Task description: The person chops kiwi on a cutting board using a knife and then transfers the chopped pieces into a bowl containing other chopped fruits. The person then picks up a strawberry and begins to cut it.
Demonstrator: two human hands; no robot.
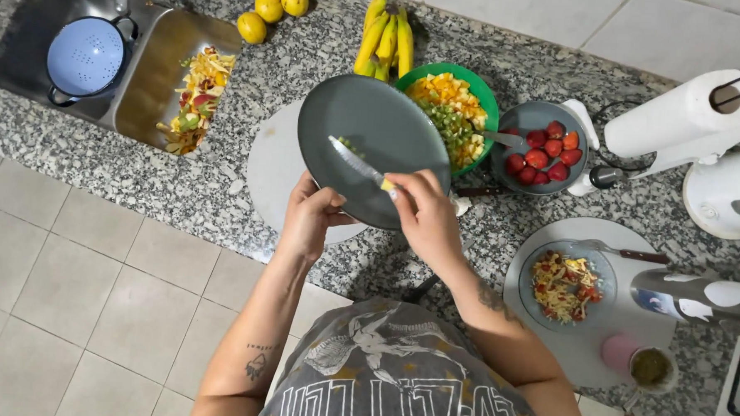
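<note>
The round dark grey plate [373, 146] is up off the speckled granite tabletop [221, 185], tilted, its far rim leaning over the green bowl of chopped fruit [453, 112]. The left hand [310, 218] is closed on the plate's near edge, thumb on top, fingers hidden beneath. The right hand [426, 215] is wrapped shut around the yellow handle of a small kitchen knife [357, 163], whose blade lies flat across the plate's face, pointing away from the green bowl. A few tiny green bits sit on the plate just beside the blade tip.

Under the plate lies a pale round cutting board [274, 166], touching the tabletop. Just behind the green bowl is a bunch of yellow bananas [386, 38], and further along from them three yellow lemons [270, 8]. On the bowl's other side, touching it or nearly so, sits a grey bowl of red strawberries [538, 157] with a metal utensil resting in it. Beyond that stands a white paper-towel roll [682, 118] on a holder.

Well away from the green bowl, past the lemons, the steel sink [156, 65] holds a heap of fruit peelings [193, 96] and a pale blue colander [85, 54]. Nearer the person's side of the green bowl, a glass bowl of mixed chopped fruit [565, 285] rests on a second pale round board.
</note>
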